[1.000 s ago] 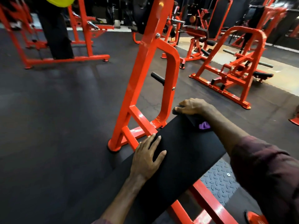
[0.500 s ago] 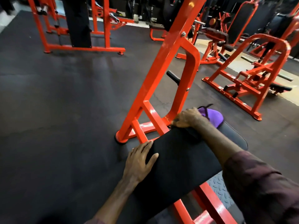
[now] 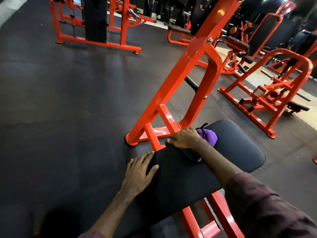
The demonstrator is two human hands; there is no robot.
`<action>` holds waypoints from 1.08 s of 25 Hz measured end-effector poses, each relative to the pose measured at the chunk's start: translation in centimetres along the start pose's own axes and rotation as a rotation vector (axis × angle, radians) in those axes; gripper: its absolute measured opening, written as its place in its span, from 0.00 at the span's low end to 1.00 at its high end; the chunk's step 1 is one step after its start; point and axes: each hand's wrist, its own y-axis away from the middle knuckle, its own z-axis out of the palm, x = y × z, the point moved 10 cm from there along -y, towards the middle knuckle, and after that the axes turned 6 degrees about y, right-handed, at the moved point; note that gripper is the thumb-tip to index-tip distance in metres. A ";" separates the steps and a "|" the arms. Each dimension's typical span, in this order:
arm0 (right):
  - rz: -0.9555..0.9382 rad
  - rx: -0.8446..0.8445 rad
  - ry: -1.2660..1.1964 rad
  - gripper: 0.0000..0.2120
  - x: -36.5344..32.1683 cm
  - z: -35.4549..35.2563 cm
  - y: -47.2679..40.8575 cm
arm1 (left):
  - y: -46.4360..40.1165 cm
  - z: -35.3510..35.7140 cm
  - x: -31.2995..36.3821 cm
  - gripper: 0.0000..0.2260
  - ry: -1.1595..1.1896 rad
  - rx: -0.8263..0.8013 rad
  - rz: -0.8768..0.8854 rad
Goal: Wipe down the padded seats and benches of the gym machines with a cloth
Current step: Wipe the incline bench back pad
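A long black padded bench on an orange frame runs from the lower left toward the middle right. My right hand lies across its far left edge, fingers curled over a purple and black cloth that bunches out behind the hand. A dark part of the cloth shows under my wrist. My left hand rests flat on the near left edge of the pad with straight, spread fingers.
An orange slanted upright of this machine stands just beyond the pad's left edge, with a black peg on it. Other orange machines stand at the right and back. Dark rubber floor spreads to the left.
My right hand has drawn the cloth back from the pad's far end toward its left edge, baring more pad beyond it. My left hand has stayed flat in place.
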 end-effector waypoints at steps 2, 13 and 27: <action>0.067 -0.047 -0.050 0.35 2.1 -0.4 -0.7 | 0.9 -0.6 -1.0 0.30 -0.002 0.002 -0.020; 0.065 -0.043 -0.065 0.29 -6.4 -0.2 -0.6 | 6.0 -2.7 -7.2 0.29 -0.019 0.008 -0.134; -0.104 0.023 0.010 0.26 -24.2 -0.5 0.8 | 13.0 -4.1 -12.7 0.29 -0.080 0.062 -0.242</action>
